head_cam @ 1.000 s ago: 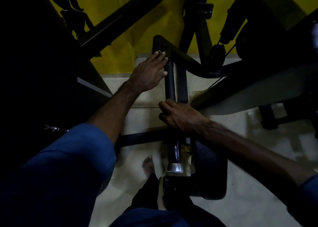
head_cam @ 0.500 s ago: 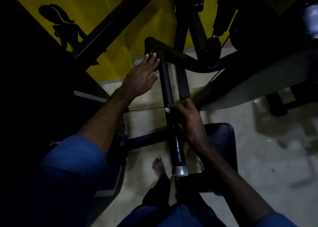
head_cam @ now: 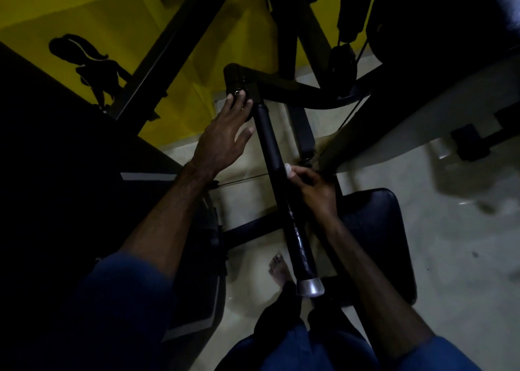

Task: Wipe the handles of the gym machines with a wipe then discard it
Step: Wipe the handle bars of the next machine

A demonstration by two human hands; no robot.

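Note:
A long black machine handle [head_cam: 277, 173] with a silver end cap [head_cam: 309, 287] runs from the joint at the top down toward me. My right hand [head_cam: 315, 190] is curled round a small white wipe [head_cam: 287, 168] and presses it against the handle's right side, about halfway along. My left hand [head_cam: 225, 134] lies flat with straight fingers, its fingertips touching the black joint [head_cam: 239, 89] at the handle's upper end. Most of the wipe is hidden inside my fingers.
A black padded seat [head_cam: 374, 230] sits under my right forearm. Black frame bars [head_cam: 174, 41] and a thin cable [head_cam: 242, 181] cross in front of a yellow wall [head_cam: 70, 13]. My bare foot [head_cam: 278, 269] stands on the pale tiled floor [head_cam: 450, 244].
My right hand has turned from gripping over the handle to holding the wipe against its right side, and the wipe's white tip now shows. My left hand stays at the joint.

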